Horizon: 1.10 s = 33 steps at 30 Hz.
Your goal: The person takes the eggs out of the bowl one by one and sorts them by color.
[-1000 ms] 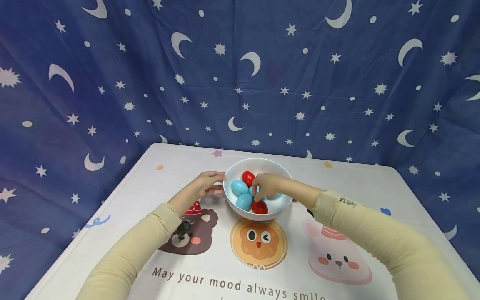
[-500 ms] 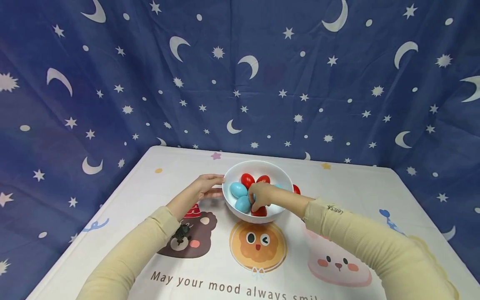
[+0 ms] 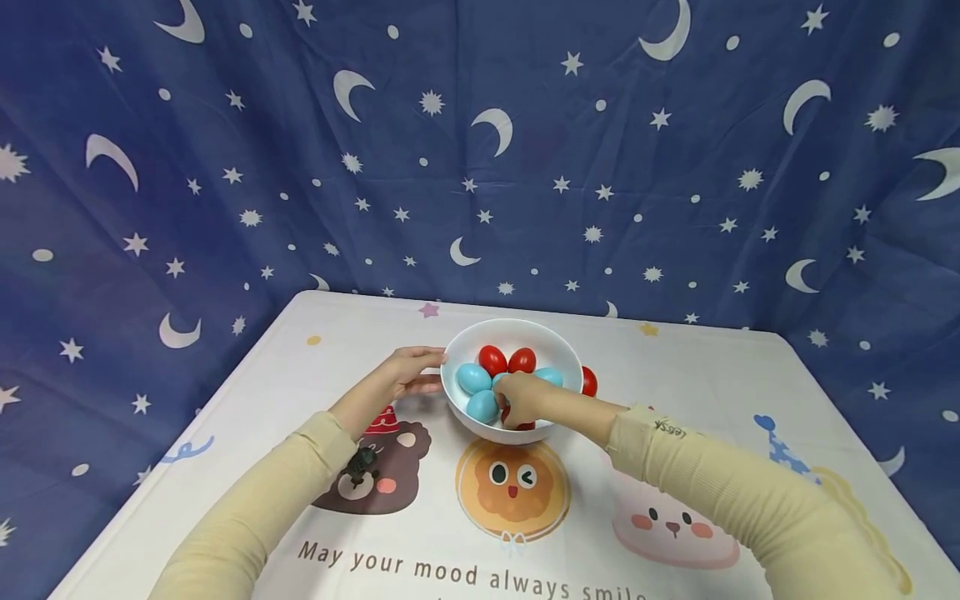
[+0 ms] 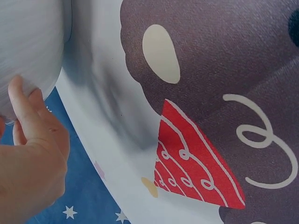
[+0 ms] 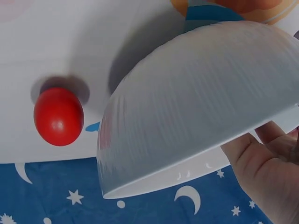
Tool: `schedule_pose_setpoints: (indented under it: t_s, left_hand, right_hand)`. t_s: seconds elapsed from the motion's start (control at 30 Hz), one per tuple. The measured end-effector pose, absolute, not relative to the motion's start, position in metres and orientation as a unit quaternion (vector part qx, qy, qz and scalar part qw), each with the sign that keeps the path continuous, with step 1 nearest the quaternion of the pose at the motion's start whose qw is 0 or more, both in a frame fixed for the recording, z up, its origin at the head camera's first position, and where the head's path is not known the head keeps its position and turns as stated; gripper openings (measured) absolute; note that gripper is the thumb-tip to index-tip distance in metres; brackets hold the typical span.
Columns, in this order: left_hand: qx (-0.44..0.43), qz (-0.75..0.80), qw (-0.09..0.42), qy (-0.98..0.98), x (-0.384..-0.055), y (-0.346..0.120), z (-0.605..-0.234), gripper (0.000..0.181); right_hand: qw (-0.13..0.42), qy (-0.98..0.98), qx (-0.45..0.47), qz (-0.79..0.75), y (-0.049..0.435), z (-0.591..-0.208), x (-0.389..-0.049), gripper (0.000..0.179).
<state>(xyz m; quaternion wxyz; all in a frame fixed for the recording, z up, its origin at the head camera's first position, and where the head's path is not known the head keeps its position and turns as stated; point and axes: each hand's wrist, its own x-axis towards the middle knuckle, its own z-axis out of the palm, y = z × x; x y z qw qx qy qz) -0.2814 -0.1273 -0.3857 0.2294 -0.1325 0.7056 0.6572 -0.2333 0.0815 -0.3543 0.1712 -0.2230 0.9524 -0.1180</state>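
A white bowl (image 3: 467, 343) stands at the far middle of the table, holding several red and blue eggs. My left hand (image 3: 408, 371) touches the bowl's outer left side with fairly straight fingers; the left wrist view shows the fingertips (image 4: 16, 84) against its wall. My right hand (image 3: 523, 397) reaches inside, its fingers curled down round a red egg (image 3: 527, 426) near the front wall, which they mostly cover. Close beside are blue eggs (image 3: 482, 406) on the left. Two more red eggs (image 3: 492, 360) lie behind the hand, with another blue egg (image 3: 549, 376) to the right.
One red egg (image 5: 59, 116) lies on the table just right of the bowl. A small dark object (image 3: 362, 463) rests at the left, near the left sleeve. A blue curtain (image 3: 480, 167) with moons and stars hangs behind the printed tablecloth (image 3: 450, 550).
My right hand has moved toward the front of the bowl and down over the red egg there. The rear red egg and the one outside show more. My left hand has stayed at the bowl.
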Motion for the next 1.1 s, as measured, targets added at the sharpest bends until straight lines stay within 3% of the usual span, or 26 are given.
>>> schedule_pose_setpoints:
  t_s: [0.8,1.1]
  left_hand:
    - [-0.129,0.664,0.228,0.7,-0.281,-0.126,-0.387,0.044]
    - [-0.13,0.667,0.227,0.698,-0.282,-0.128,-0.387,0.043]
  right_hand:
    - [0.173,0.936,-0.255,-0.169,0.101,-0.336,-0.239,0.018]
    - [0.136,0.929,-0.266,-0.218,0.113,-0.332,-0.241,0.026]
